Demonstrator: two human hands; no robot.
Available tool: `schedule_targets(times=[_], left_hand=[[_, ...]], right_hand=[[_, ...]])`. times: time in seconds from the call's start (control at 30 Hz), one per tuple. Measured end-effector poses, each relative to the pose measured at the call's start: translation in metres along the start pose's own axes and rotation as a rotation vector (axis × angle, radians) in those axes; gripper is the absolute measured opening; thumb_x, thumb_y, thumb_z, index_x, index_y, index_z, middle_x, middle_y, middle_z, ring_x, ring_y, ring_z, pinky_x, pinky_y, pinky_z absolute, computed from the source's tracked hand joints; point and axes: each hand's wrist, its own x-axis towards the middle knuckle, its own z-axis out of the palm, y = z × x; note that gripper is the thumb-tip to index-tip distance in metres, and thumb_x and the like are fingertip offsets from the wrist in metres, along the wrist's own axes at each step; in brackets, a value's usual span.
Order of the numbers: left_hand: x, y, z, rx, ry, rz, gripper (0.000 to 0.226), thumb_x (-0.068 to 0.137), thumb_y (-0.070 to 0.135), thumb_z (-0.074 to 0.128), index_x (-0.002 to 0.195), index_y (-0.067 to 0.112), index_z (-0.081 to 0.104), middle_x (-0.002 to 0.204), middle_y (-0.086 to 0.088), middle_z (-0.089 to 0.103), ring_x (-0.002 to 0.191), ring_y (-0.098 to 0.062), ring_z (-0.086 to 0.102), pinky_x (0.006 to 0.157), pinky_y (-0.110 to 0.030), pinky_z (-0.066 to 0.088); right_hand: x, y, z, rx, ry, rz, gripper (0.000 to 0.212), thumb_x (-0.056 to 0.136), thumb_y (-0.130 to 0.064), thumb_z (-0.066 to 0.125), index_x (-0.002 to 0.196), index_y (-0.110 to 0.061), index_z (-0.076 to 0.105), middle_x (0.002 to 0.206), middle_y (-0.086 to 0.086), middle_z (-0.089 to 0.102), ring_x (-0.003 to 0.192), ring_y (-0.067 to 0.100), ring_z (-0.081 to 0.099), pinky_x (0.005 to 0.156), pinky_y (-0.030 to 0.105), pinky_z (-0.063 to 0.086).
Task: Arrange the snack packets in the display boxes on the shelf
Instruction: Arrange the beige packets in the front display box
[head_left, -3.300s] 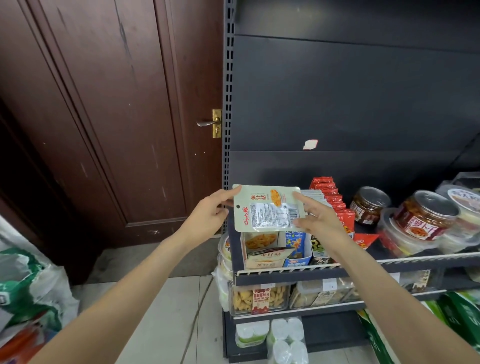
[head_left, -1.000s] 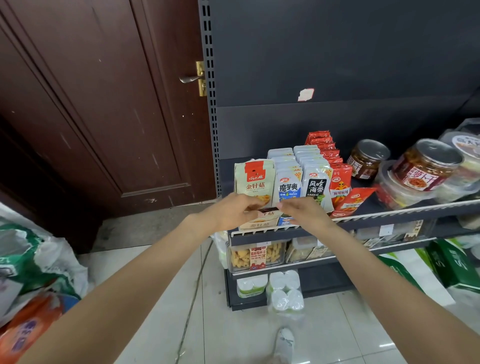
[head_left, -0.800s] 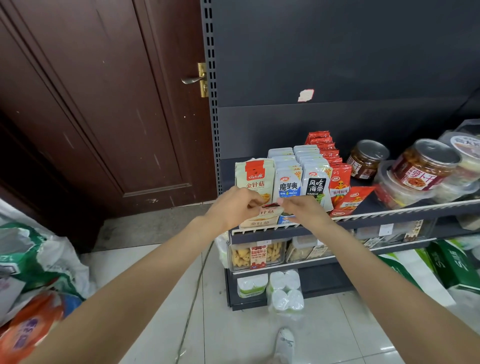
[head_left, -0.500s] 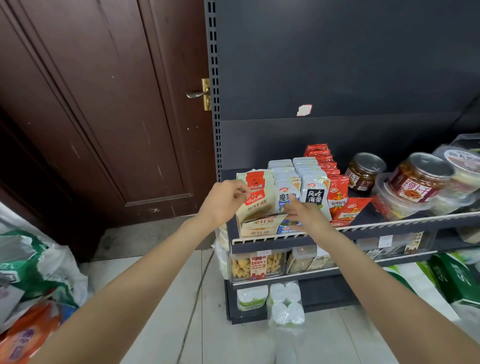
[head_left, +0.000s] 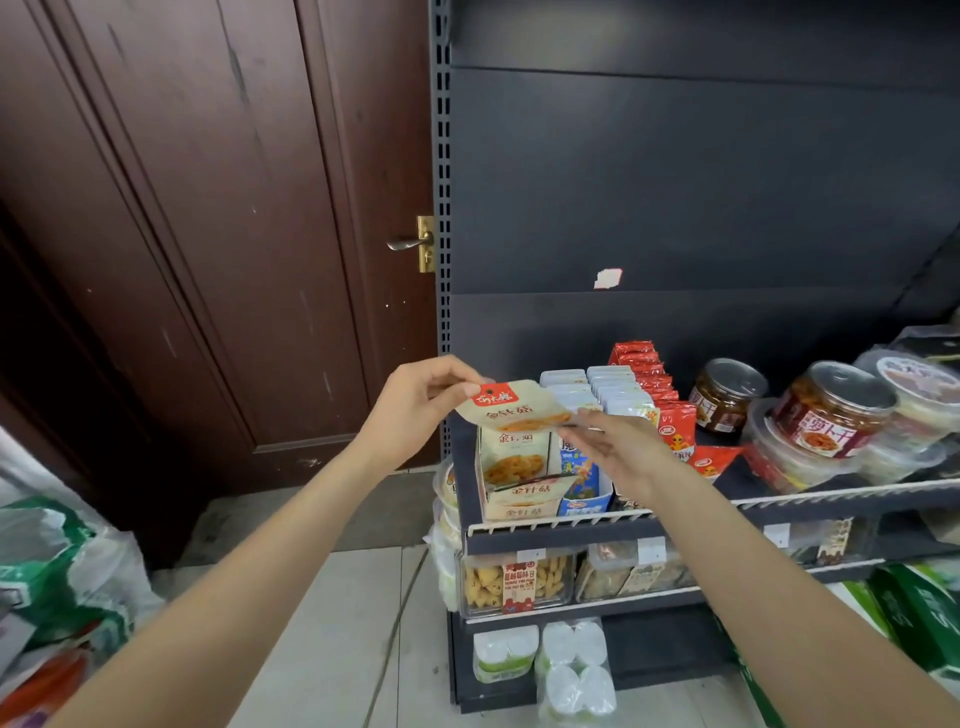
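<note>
- Beige enoki-mushroom snack packet (head_left: 511, 408) held flat above the beige display box (head_left: 519, 480) at the shelf's (head_left: 727, 506) left end, likely lifted clear for re-seating upright.
- Left hand (head_left: 415, 410) pinches the packet's red-labelled top corner, thumb and fingers curled on it.
- Right hand (head_left: 618, 447) at the packet's opposite edge, fingers near straight, steadying it; real grip unclear.
- Packet spans between both hands, over the box, not yet inside.
- Blue-and-white packets (head_left: 576, 400) stand just beside.
</note>
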Motion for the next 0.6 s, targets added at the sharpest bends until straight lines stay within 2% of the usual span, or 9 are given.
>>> schedule_targets(times=[0.07, 0.1, 0.2, 0.27, 0.33, 0.4, 0.47, 0.6], left_hand=[[0.0, -0.005, -0.003, 0.022, 0.04, -0.049, 0.016, 0.09, 0.01, 0.06, 0.09, 0.023, 0.07, 0.114, 0.006, 0.065, 0.109, -0.005, 0.06, 0.095, -0.023, 0.046], [-0.002, -0.007, -0.002, -0.025, 0.063, -0.105, 0.018, 0.091, 0.009, 0.059, 0.093, 0.023, 0.07, 0.117, 0.005, 0.063, 0.11, -0.008, 0.059, 0.094, -0.025, 0.048], [-0.006, -0.005, 0.006, -0.331, 0.081, -0.321, 0.023, 0.094, 0.01, 0.053, 0.114, 0.018, 0.063, 0.114, -0.006, 0.067, 0.093, -0.016, 0.068, 0.076, -0.027, 0.058], [-0.007, -0.004, 0.011, -0.426, 0.049, -0.377, 0.039, 0.092, 0.01, 0.057, 0.129, 0.019, 0.052, 0.108, -0.008, 0.069, 0.094, -0.018, 0.069, 0.075, -0.029, 0.058], [-0.006, -0.003, 0.013, -0.356, 0.021, -0.362, 0.06, 0.084, 0.002, 0.066, 0.136, 0.022, 0.044, 0.104, -0.003, 0.067, 0.096, -0.017, 0.068, 0.078, -0.027, 0.058], [-0.005, -0.001, 0.013, -0.276, -0.016, -0.334, 0.076, 0.079, -0.004, 0.069, 0.141, 0.025, 0.037, 0.104, 0.001, 0.064, 0.094, -0.015, 0.067, 0.08, -0.023, 0.056], [-0.004, 0.001, 0.011, -0.246, -0.043, -0.311, 0.081, 0.077, -0.008, 0.069, 0.142, 0.027, 0.035, 0.104, 0.002, 0.063, 0.088, -0.012, 0.067, 0.078, -0.02, 0.055], [-0.002, 0.003, 0.008, -0.159, -0.07, -0.269, 0.087, 0.076, -0.007, 0.071, 0.145, 0.03, 0.031, 0.104, 0.002, 0.063, 0.079, -0.008, 0.067, 0.079, -0.025, 0.056]], right_hand=[[0.001, -0.001, -0.001, 0.067, 0.046, -0.049, 0.006, 0.087, 0.007, 0.057, 0.09, 0.005, 0.062, 0.111, 0.024, 0.063, 0.091, 0.022, 0.065, 0.072, 0.022, 0.057], [0.003, -0.001, -0.002, 0.075, 0.065, -0.075, 0.009, 0.086, 0.009, 0.057, 0.092, 0.005, 0.062, 0.116, 0.023, 0.061, 0.089, 0.02, 0.063, 0.072, 0.021, 0.056], [0.001, -0.002, -0.003, 0.039, 0.029, -0.141, 0.036, 0.085, 0.013, 0.055, 0.117, -0.004, 0.057, 0.113, 0.02, 0.062, 0.09, 0.018, 0.064, 0.073, 0.021, 0.057], [-0.002, -0.003, -0.005, -0.006, -0.029, -0.181, 0.054, 0.085, 0.014, 0.054, 0.13, -0.014, 0.05, 0.106, 0.015, 0.065, 0.095, 0.02, 0.065, 0.078, 0.025, 0.056], [-0.006, -0.005, -0.007, -0.111, -0.081, -0.221, 0.067, 0.083, 0.015, 0.055, 0.136, -0.026, 0.044, 0.11, 0.009, 0.064, 0.103, 0.022, 0.063, 0.082, 0.029, 0.054], [-0.009, -0.007, -0.01, -0.341, -0.109, -0.29, 0.078, 0.08, 0.015, 0.06, 0.137, -0.036, 0.041, 0.111, 0.002, 0.062, 0.105, 0.022, 0.062, 0.08, 0.029, 0.054], [-0.012, -0.01, -0.013, -0.558, -0.133, -0.358, 0.084, 0.078, 0.01, 0.066, 0.137, -0.042, 0.038, 0.117, -0.001, 0.059, 0.106, 0.02, 0.061, 0.075, 0.023, 0.053], [-0.014, -0.013, -0.017, -0.672, -0.153, -0.41, 0.083, 0.075, 0.005, 0.072, 0.134, -0.045, 0.042, 0.14, -0.006, 0.046, 0.123, 0.018, 0.05, 0.078, 0.018, 0.048]])
